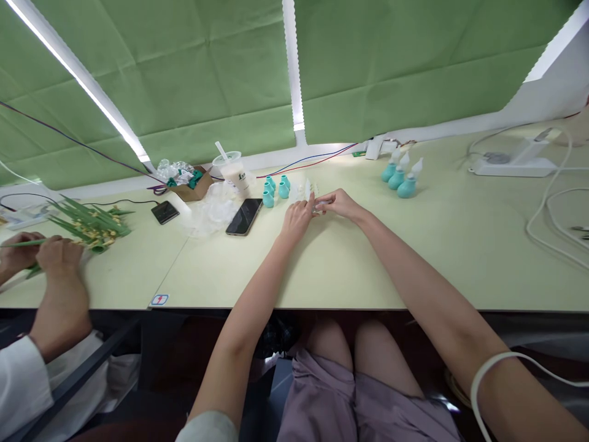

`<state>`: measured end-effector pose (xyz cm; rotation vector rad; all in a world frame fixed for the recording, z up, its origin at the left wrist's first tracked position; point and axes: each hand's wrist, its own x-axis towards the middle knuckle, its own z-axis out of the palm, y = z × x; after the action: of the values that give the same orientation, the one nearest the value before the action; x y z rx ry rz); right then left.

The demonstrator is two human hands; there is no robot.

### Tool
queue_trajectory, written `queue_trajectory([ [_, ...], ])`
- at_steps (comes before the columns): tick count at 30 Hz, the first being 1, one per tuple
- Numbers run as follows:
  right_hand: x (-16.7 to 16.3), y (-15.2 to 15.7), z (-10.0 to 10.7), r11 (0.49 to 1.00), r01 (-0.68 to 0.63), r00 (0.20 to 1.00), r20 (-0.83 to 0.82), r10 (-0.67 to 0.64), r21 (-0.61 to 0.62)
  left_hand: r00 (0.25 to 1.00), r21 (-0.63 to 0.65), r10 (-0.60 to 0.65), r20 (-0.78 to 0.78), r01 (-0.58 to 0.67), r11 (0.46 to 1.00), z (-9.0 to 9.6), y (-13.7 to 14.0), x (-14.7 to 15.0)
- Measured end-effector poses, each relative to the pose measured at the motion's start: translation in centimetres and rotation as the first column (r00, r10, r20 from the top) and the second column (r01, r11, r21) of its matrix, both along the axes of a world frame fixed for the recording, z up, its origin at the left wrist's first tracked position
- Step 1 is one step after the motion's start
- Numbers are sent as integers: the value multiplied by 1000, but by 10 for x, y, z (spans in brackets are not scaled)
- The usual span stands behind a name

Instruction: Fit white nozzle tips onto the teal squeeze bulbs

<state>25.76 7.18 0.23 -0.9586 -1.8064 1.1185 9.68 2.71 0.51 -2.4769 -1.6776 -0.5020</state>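
My left hand (298, 218) and my right hand (339, 202) meet over the middle of the table, fingertips close together. Between the right thumb and fingers shows a small whitish piece (323, 203), too small to name. The left fingers are closed beside it; what they pinch, if anything, is hidden. Just behind the hands stand white, translucent flame-shaped tips (308, 187), partly covered by my fingers. Left of them is a group of small turquoise vase-shaped pieces (269, 197). To the right are three turquoise bases (407, 186) topped with white flame-shaped tips (417, 167).
A phone (244, 217), crumpled plastic bag (214, 212), drink cup (234, 174) and cardboard box (192, 189) lie left. Further left, a co-worker's hands (59, 253) handle green stems (92, 222). A white power strip (513, 164) and cables (536, 212) lie right.
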Motion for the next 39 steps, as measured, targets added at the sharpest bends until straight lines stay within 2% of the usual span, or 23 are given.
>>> queue_trajectory([
  [7, 3, 1, -5, 992, -78, 986, 151, 64, 95, 994, -72, -84, -70, 79, 994, -7, 2, 2],
  [10, 1, -1, -1, 994, -46, 985, 170, 29, 98, 996, -58, -86, 28, 87, 994, -9, 4, 2],
  [12, 0, -1, 5, 995, 11, 991, 131, -24, 104, 983, -16, -76, 167, 80, 997, -7, 4, 2],
  [15, -1, -1, 15, 988, 94, 994, -64, -86, 121, 903, 59, -48, 426, 25, 998, 1, 2, 3],
  [17, -2, -1, 18, 992, 85, 974, -218, -63, 92, 829, 82, -23, 559, -28, 996, 7, 1, 3],
  [20, -9, -4, 17, 997, -75, 950, -305, 74, 6, 737, 79, -11, 676, -58, 995, 13, 1, 3],
  [22, -20, -8, 13, 978, -208, 933, -307, 189, -32, 695, 79, -36, 718, -30, 996, 14, 2, 4],
  [24, -30, -12, 8, 973, -227, 925, -321, 203, -41, 664, 85, -79, 744, 22, 996, 12, 4, 4],
  [27, -40, -13, 2, 988, -145, 942, -313, 125, -44, 631, 71, -92, 770, 59, 996, 6, 8, 3],
  [31, -30, -1, 0, 999, 31, 953, -301, -37, -26, 610, 21, -3, 792, -23, 1000, 3, 10, -3],
  [35, -5, 16, 1, 951, 308, 904, -317, -288, 14, 619, 22, 84, 781, -162, 987, 3, 11, -13],
  [39, 17, 21, 0, 907, 420, 860, -330, -390, 21, 635, 33, 141, 760, -254, 967, 0, 16, -23],
])
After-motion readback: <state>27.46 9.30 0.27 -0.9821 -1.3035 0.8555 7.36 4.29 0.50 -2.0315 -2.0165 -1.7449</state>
